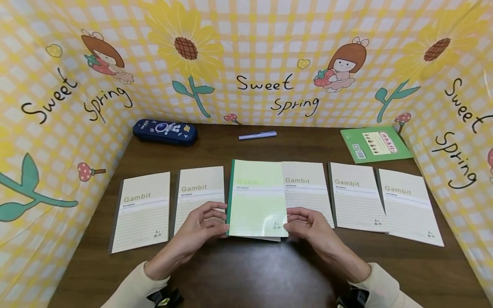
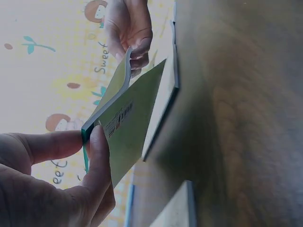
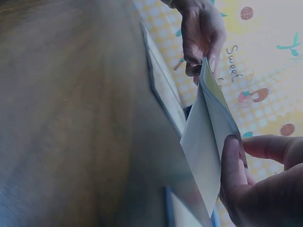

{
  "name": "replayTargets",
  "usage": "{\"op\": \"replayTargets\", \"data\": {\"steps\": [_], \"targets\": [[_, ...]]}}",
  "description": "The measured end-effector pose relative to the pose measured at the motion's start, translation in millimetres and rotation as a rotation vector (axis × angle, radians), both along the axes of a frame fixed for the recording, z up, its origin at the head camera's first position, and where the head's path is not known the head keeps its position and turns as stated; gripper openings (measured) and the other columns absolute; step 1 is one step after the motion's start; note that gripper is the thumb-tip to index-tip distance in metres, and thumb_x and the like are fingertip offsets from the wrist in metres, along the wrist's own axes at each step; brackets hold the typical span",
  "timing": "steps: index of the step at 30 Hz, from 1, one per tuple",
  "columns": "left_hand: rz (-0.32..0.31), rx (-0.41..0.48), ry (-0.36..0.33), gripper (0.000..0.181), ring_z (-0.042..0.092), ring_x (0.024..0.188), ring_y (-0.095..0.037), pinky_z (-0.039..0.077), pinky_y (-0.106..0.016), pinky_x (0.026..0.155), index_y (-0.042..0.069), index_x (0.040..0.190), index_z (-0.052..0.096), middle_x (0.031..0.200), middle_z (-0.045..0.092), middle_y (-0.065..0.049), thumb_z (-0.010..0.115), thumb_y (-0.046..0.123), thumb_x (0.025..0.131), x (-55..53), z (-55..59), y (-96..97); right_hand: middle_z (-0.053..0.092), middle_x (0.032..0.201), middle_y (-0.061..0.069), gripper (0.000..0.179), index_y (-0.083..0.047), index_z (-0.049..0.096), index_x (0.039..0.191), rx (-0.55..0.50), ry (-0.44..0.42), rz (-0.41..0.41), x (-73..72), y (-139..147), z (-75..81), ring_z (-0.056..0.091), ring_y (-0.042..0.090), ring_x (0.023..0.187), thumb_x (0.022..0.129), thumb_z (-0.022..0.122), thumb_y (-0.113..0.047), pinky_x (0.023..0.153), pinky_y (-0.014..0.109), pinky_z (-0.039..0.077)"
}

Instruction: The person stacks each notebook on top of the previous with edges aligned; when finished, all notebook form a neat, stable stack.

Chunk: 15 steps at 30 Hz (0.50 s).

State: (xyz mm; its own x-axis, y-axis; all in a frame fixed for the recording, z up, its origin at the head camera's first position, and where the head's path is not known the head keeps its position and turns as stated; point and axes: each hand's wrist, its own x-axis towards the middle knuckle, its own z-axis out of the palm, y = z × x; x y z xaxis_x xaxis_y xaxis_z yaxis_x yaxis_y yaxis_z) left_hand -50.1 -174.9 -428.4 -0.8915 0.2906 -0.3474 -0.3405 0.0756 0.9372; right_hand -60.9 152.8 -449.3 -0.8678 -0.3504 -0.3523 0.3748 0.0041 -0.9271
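Note:
A notebook with a pale green cover and dark green spine (image 1: 257,209) is held up off the table between both hands. My left hand (image 1: 202,224) pinches its spine edge near the lower left corner. On the opposite side, my right hand (image 1: 316,231) pinches the lower right edge. The left wrist view shows the green back cover (image 2: 125,125) hanging apart from the pages, with a barcode on it. From the right wrist view, the right thumb lies against the pages (image 3: 220,127). Cream notebooks (image 1: 200,182) lie on both sides of the held one.
Two cream notebooks lie at left, and several at right, including the rightmost notebook (image 1: 414,209). Behind them are a dark blue pencil case (image 1: 165,131), a lavender pen (image 1: 257,135) and a green book (image 1: 352,147). Checked cloth walls (image 1: 262,47) enclose the brown table (image 1: 246,273).

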Motion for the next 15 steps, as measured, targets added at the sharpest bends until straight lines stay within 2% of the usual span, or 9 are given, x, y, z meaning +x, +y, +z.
{"op": "replayTargets", "data": {"steps": [8, 15], "targets": [[-0.036, -0.022, 0.04, 0.057, 0.071, 0.095, -0.021, 0.064, -0.045, 0.087, 0.003, 0.144, 0.049, 0.123, 0.063, -0.02, 0.075, 0.006, 0.094, -14.6, 10.3, 18.0, 0.073, 0.103, -0.004, 0.05, 0.012, 0.054, 0.138, 0.04, 0.079, -0.062, -3.7, 17.0, 19.3, 0.072, 0.005, 0.09, 0.094, 0.071, -0.002, 0.085, 0.024, 0.061], [-0.073, -0.004, 0.102, 0.055, 0.071, 0.094, -0.02, 0.064, -0.032, 0.082, -0.001, 0.143, 0.05, 0.123, 0.063, -0.025, 0.074, 0.001, 0.093, -27.8, 6.6, 40.9, 0.073, 0.105, -0.004, 0.047, 0.01, 0.056, 0.138, 0.11, 0.12, -0.117, -3.6, 36.2, 26.9, 0.072, 0.006, 0.091, 0.096, 0.071, -0.006, 0.084, 0.024, 0.061]]}}
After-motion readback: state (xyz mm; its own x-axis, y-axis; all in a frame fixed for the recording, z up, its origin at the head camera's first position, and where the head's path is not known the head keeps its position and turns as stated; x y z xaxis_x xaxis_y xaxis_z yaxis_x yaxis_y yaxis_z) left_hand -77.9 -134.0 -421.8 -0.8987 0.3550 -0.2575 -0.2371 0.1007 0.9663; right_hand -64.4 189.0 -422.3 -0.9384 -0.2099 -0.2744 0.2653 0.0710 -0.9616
